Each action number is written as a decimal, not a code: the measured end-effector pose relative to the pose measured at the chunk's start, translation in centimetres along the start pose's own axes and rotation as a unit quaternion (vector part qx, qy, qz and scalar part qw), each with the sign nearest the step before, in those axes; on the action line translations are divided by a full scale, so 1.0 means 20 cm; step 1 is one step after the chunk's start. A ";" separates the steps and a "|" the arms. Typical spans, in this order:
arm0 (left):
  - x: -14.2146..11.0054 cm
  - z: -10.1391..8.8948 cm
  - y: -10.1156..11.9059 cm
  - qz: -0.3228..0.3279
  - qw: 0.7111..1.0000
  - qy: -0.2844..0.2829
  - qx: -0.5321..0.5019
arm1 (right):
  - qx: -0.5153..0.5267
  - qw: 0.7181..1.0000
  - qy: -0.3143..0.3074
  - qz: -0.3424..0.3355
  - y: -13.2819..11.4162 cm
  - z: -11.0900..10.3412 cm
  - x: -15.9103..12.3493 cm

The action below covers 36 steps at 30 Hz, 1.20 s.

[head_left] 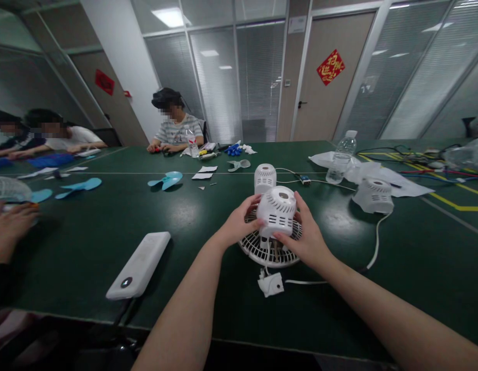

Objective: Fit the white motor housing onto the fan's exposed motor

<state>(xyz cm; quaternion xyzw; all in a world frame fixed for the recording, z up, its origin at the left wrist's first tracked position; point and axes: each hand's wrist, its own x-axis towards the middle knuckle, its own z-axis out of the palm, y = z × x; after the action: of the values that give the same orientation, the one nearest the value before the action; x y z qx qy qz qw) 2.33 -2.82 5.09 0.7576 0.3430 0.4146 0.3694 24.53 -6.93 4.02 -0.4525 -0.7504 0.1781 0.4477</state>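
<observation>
A white slotted plastic fan motor cover is held between both my hands, its round hole facing up. My left hand grips its left side, fingers behind and thumb in front. My right hand closes on its right side, thumb along the lower edge. Beneath it lies a round white fan grille on the green table; the parts between cover and grille are mostly hidden. A white cable runs down to a small white plate-like part in front. Just behind the held cover stands a similar white housing.
A white power bank lies to the left, with blue fan blades beyond. At right are another white housing with a cable and a plastic bottle. A co-worker's hand works at far left; another person sits opposite.
</observation>
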 end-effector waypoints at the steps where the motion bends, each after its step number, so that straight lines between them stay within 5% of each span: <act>1: -0.01 -0.01 0.01 -0.008 1.000 -0.026 0.005 | 0.001 1.000 0.005 -0.003 0.00 0.00 0.00; 11: -0.02 -0.02 0.05 -0.058 0.991 -0.083 0.084 | 0.006 1.000 0.002 -0.030 0.04 0.00 -0.01; 25: -0.04 -0.02 0.04 -0.078 0.992 -0.072 0.062 | 0.066 0.989 -0.136 -0.009 0.10 -0.11 0.03; 36: -0.04 -0.03 0.08 -0.084 0.992 -0.086 0.046 | 0.072 0.989 -0.131 -0.019 0.12 -0.09 0.03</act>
<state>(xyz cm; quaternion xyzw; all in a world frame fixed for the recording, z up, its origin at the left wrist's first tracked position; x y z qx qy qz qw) 1.74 -4.14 6.38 0.7750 0.3911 0.2989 0.3963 27.11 -5.50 3.71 -0.3781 -0.7960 0.2808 0.3803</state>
